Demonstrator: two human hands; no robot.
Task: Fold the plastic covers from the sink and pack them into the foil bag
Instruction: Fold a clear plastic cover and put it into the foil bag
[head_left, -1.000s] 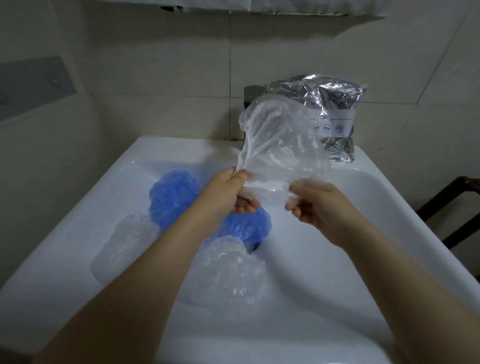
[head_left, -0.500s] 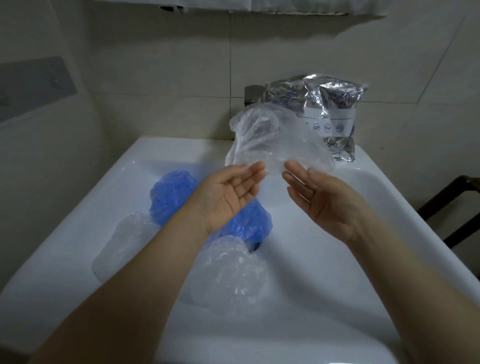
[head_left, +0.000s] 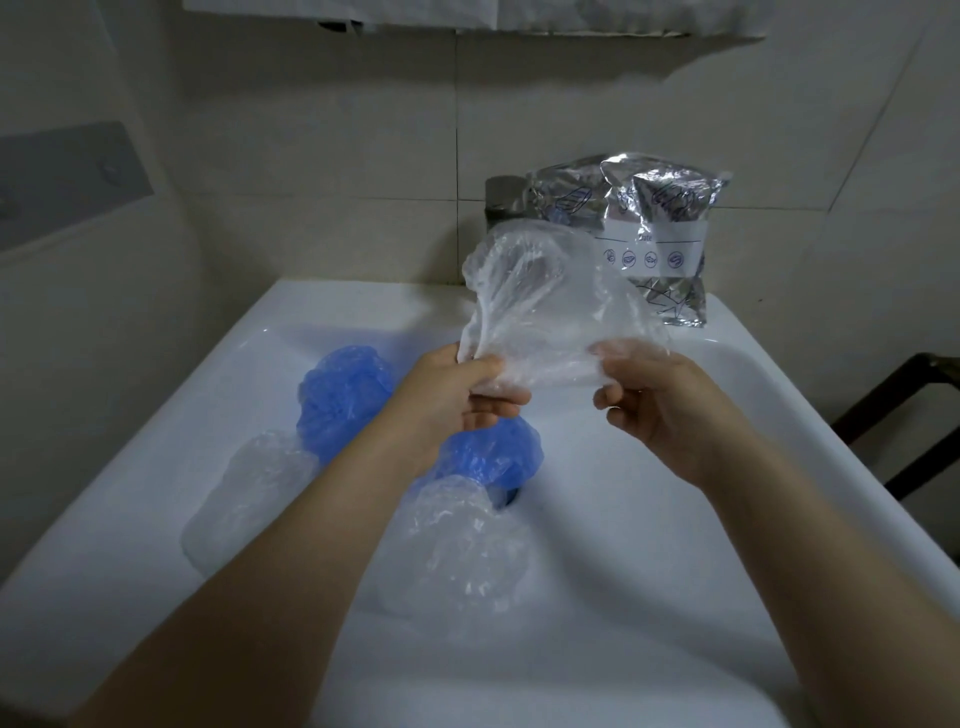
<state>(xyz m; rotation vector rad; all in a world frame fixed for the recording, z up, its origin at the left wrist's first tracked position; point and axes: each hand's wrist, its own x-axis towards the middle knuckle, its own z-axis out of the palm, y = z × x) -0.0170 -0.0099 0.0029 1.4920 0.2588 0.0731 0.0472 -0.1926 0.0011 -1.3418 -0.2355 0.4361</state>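
Observation:
I hold a clear plastic cover (head_left: 545, 306) up above the white sink (head_left: 675, 519). My left hand (head_left: 457, 395) pinches its lower left corner. My right hand (head_left: 654, 400) grips its lower right edge, fingers partly under the film. In the basin lie two blue covers, one at the back left (head_left: 345, 395) and one by the drain (head_left: 493, 452). Two more clear covers rest there, one at the left (head_left: 249, 493) and one in the middle (head_left: 462, 545). The silver foil bag (head_left: 660, 218) stands on the sink's back rim, partly behind the held cover.
A metal tap (head_left: 501, 200) rises behind the foil bag against the tiled wall. A dark frame (head_left: 904, 426) stands to the right of the sink. A shelf edge (head_left: 519, 21) runs overhead.
Half a second ago both hands lay open, palms up, with the cover resting on the fingertips. Now both hands grip the cover's lower edge again and hold it upright.

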